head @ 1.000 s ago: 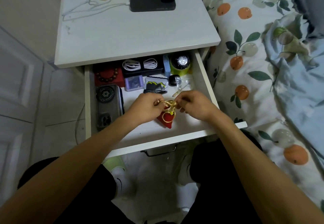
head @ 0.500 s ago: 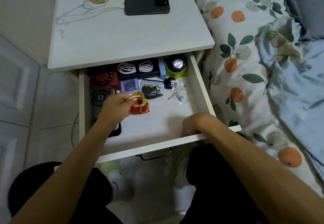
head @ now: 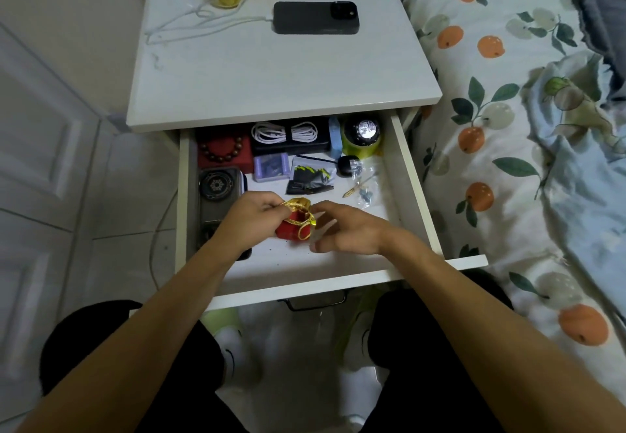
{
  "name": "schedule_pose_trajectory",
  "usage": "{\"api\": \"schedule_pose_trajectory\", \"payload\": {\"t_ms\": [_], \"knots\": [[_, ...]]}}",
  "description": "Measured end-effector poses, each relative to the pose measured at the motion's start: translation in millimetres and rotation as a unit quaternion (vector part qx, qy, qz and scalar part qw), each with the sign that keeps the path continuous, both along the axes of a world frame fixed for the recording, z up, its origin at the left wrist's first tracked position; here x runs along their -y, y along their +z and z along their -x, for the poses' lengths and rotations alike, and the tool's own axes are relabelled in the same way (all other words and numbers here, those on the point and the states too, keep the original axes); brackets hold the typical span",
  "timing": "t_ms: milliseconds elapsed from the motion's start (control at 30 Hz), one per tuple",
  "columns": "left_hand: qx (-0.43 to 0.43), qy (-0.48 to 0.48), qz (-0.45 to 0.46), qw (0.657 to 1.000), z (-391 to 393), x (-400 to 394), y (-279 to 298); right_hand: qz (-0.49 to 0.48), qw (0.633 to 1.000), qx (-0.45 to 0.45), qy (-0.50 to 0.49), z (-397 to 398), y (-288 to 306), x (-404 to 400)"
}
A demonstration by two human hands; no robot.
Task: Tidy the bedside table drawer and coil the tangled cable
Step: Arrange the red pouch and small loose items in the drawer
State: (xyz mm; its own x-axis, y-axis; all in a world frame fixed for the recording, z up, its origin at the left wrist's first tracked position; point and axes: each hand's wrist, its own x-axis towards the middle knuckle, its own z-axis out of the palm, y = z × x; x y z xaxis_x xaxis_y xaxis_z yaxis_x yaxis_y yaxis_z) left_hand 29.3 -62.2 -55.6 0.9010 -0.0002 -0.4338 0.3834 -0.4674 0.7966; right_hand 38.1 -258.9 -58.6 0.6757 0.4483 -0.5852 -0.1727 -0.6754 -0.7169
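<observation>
While the left hand (head: 252,219) pinches the red pouch (head: 294,226), the right hand (head: 349,233) hovers beside it, fingers loose.

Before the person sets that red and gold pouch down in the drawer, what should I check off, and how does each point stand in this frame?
1. Left hand has the red and gold pouch: ok, it pinches the gold top.
2. Right hand grips the pouch: not ok, its fingers are spread beside it; contact cannot be told.
3. Drawer pulled out far enough to work in: ok.
4. Bare drawer floor near the front for the pouch: ok.
5. White cable bundle at the back coiled: ok, it lies bundled on a black case.
6. Charging cable on the table top coiled: not ok, it lies in loose loops, plugged into the phone.
</observation>
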Motion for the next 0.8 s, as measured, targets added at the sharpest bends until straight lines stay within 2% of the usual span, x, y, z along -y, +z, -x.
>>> {"api": "schedule_pose_trajectory", "payload": {"t_ms": [33, 133, 200, 300, 367, 433, 533, 667, 800], "knots": [[-0.002, -0.006, 0.005, 1.0, 1, 2, -1, -0.014, 1.0, 0.022, -0.007, 3, 1, 1], [-0.007, -0.05, -0.004, 0.999, 5, 9, -6, 0.031, 0.99, 0.137, -0.005, 6, -2, 5], [-0.015, -0.091, -0.017, 0.996, 7, 10, -6, 0.06, 0.986, 0.154, -0.005, 6, -3, 6], [-0.045, -0.142, 0.022, 0.989, 11, 8, -4, 0.083, 0.983, 0.161, -0.014, 7, -3, 7], [-0.023, -0.197, -0.028, 0.98, 12, 6, -6, 0.084, 0.982, 0.166, -0.027, 7, -2, 7], [0.031, -0.228, -0.125, 0.965, 11, 8, -9, 0.089, 0.981, 0.166, -0.036, 8, 0, 8], [0.082, -0.197, -0.181, 0.96, 11, 12, -7, 0.082, 0.979, 0.169, -0.083, 12, 6, 12], [0.132, -0.132, -0.162, 0.969, 18, 9, 7, 0.01, 0.974, 0.13, -0.186, 17, 22, 21], [0.145, -0.053, -0.032, 0.987, 36, 14, 21, -0.113, 0.939, 0.05, -0.321, 24, 41, 23]]}}
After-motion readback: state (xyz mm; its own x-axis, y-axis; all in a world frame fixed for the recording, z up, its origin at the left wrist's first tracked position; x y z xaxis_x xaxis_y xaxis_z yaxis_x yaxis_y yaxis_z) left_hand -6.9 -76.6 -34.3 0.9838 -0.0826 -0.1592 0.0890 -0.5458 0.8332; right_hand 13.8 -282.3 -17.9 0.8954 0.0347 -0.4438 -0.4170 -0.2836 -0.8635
